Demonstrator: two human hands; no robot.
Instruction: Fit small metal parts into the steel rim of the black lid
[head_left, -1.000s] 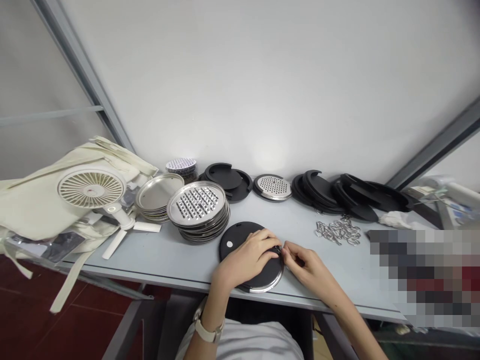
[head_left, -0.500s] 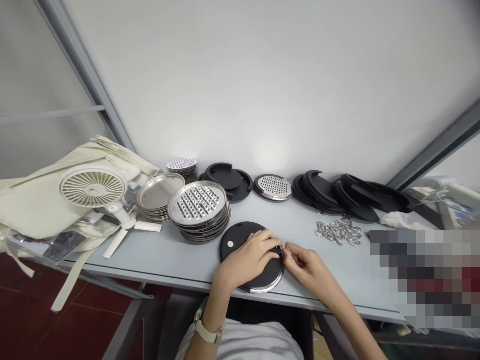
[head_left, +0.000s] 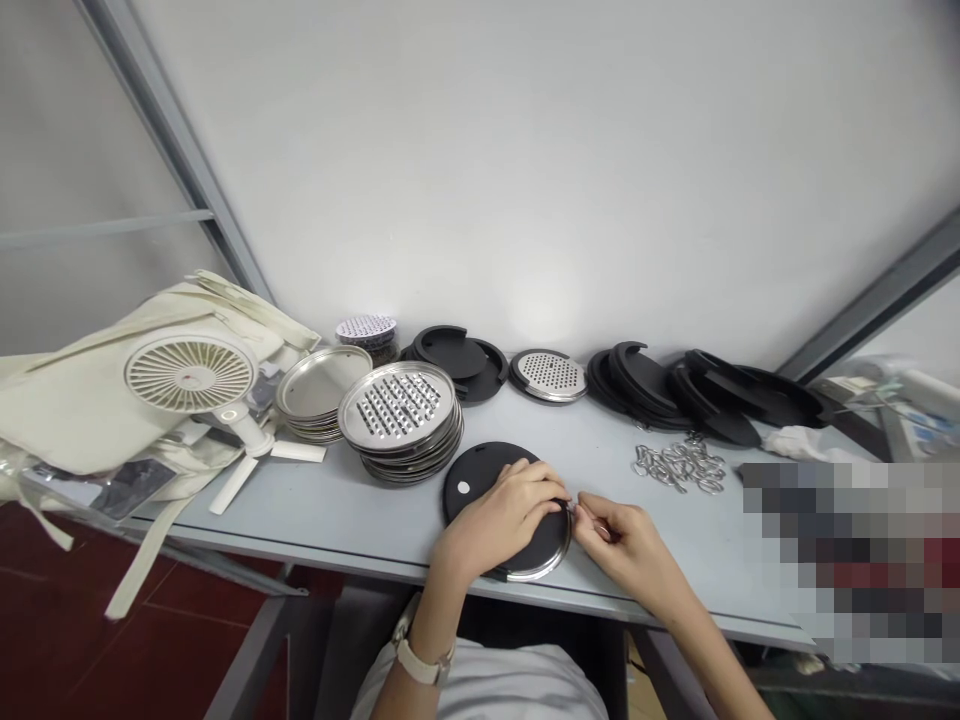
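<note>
A round black plastic holder (head_left: 484,470) with a white dot and a silver metal rim along its lower right lies flat on the table near the front edge. My left hand (head_left: 506,515) lies across it, fingers curled over its right side and holding it down. At that right edge my right hand (head_left: 619,540) is closed in a pinch on a small shiny metal piece, mostly hidden by the fingertips. Up and to the right lies a pile of bent metal wire loops (head_left: 681,463).
Stacked metal grater discs (head_left: 401,405) and plain metal discs (head_left: 322,385) stand to the left, by a white fan (head_left: 191,375) and a cream bag (head_left: 67,400). Along the wall are a grater disc in a black holder (head_left: 551,375) and more black holders (head_left: 637,380).
My right hand has shifted very slightly at the holder's right edge, its fingers still pinched. My left hand stays on the holder, and the view has moved a little.
</note>
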